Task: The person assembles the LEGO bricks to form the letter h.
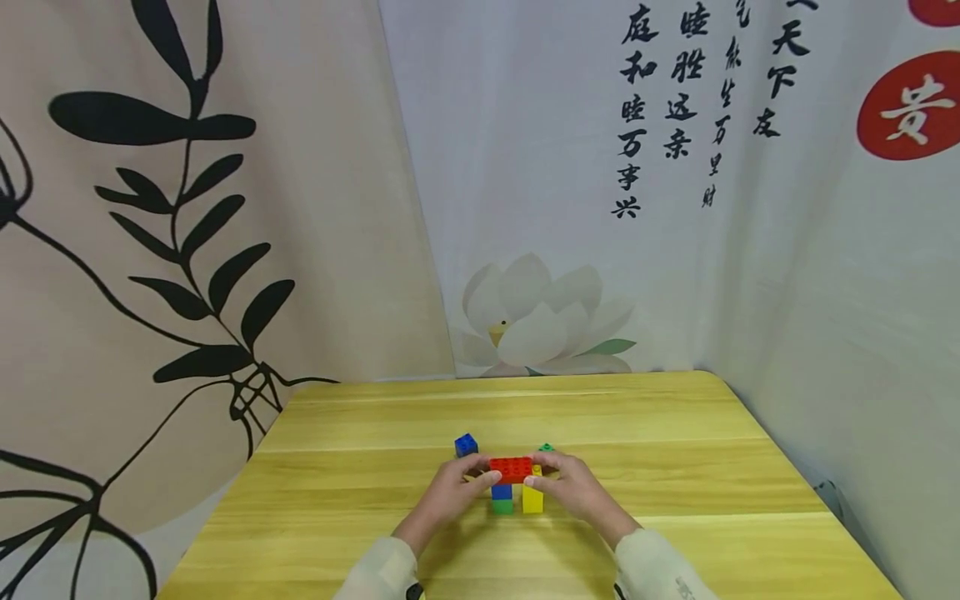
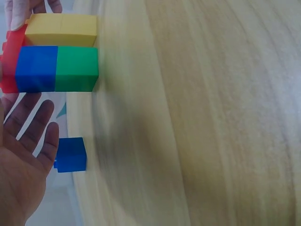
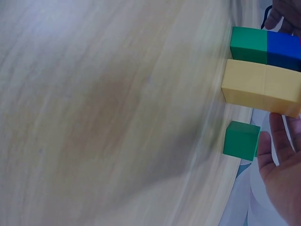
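A red flat brick (image 1: 512,468) lies across two short columns on the wooden table (image 1: 637,417): a blue brick (image 1: 502,492) on a green one (image 1: 502,506), and a yellow column (image 1: 532,498). My left hand (image 1: 480,477) touches the red brick's left end; in the left wrist view its fingers (image 2: 33,127) are straight beside the red brick (image 2: 8,66). My right hand (image 1: 542,477) touches the right end, its fingers (image 3: 277,160) straight next to the yellow column (image 3: 263,87).
A loose blue cube (image 1: 466,444) sits just behind my left hand, and a loose green cube (image 1: 546,448) sits behind my right hand. Printed cloth hangs close behind the table and along its right side. The table's near edge lies under my sleeves.
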`<state>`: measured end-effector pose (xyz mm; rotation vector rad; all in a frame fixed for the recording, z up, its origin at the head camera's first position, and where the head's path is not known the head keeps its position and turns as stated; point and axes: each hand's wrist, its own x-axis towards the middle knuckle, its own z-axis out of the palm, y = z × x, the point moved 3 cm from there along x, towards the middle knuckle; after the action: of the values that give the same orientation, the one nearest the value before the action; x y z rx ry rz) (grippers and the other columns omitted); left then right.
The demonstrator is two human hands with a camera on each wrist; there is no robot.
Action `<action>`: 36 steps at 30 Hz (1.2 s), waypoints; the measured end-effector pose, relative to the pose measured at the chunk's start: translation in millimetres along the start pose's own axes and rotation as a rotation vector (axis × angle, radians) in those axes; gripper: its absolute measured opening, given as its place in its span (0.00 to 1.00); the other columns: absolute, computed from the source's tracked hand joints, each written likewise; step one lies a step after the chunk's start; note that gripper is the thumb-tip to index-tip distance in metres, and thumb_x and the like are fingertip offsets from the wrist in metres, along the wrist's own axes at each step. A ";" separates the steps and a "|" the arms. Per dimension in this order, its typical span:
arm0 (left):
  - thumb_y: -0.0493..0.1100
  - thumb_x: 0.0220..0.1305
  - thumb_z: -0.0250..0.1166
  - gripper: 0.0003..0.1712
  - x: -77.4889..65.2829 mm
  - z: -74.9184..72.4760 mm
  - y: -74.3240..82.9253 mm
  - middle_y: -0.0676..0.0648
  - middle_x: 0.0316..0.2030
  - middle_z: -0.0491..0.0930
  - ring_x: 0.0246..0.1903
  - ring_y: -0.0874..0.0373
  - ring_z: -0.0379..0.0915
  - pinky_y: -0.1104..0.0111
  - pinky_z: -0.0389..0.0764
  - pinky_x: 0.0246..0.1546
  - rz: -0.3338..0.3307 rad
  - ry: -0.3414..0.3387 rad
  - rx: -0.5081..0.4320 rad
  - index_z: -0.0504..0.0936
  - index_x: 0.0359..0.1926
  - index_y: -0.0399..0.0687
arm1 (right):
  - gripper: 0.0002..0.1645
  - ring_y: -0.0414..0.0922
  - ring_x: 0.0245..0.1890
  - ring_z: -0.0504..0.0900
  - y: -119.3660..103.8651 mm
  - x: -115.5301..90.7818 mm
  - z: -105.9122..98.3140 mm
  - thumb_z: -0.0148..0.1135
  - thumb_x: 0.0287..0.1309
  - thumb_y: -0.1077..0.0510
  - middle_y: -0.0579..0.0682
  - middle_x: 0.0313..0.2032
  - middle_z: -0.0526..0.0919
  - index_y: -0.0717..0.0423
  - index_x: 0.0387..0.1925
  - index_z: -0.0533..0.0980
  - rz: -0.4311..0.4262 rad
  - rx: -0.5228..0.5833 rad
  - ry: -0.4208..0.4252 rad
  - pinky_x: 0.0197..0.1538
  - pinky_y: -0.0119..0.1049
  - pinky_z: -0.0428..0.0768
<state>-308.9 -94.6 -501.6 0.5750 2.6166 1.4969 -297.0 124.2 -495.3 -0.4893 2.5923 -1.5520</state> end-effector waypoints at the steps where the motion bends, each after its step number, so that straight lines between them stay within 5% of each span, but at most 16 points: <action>1: 0.56 0.69 0.62 0.21 -0.1 0.2 -0.6 0.53 0.42 0.82 0.43 0.54 0.75 0.57 0.79 0.44 -0.002 0.004 0.000 0.83 0.54 0.48 | 0.29 0.49 0.46 0.77 0.4 -0.1 0.5 0.66 0.63 0.49 0.52 0.50 0.82 0.60 0.61 0.76 0.003 0.005 -0.001 0.45 0.42 0.80; 36: 0.57 0.70 0.61 0.21 0.4 -2.3 2.0 0.54 0.41 0.82 0.42 0.56 0.76 0.58 0.78 0.43 0.019 -0.017 0.032 0.83 0.53 0.48 | 0.30 0.54 0.52 0.78 6.6 -5.9 -1.3 0.67 0.63 0.52 0.56 0.53 0.81 0.58 0.63 0.75 0.028 0.043 0.045 0.48 0.44 0.82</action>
<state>-309.3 -95.4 -498.7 0.6148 2.6340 1.4518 -293.2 130.1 -500.9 -0.4165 2.5810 -1.6244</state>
